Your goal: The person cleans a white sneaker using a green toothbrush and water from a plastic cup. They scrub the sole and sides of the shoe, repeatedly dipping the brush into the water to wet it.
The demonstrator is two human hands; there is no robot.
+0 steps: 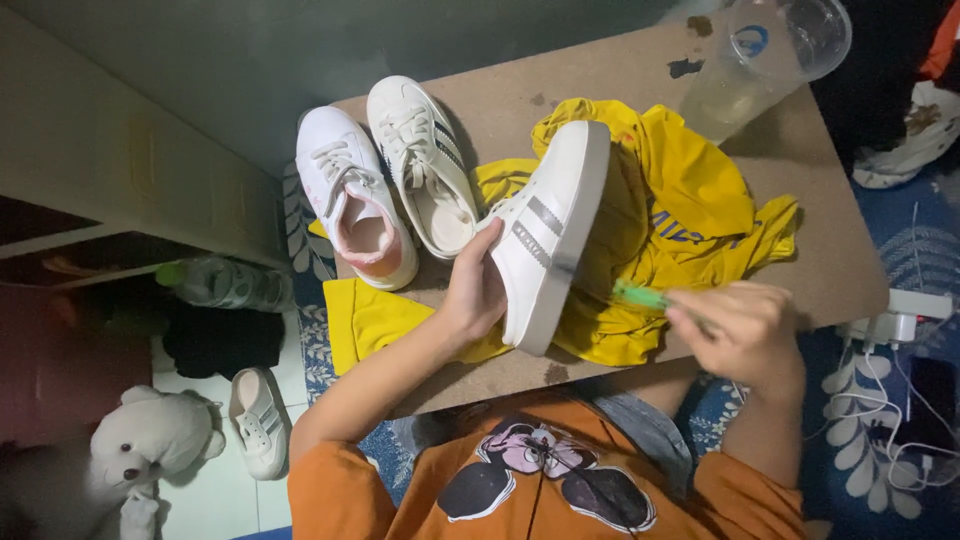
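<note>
White sneaker (545, 235) on edge, long axis 1–7 o'clock; left hand (475, 290) fingers wrapped on upper. Right hand (745, 330), fingers closed on green brush (640, 295), lies at sneaker's 4 o'clock, sole side.

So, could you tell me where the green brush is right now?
In the head view, the green brush is in the right hand, right of the white sneaker, over the yellow cloth.
</note>
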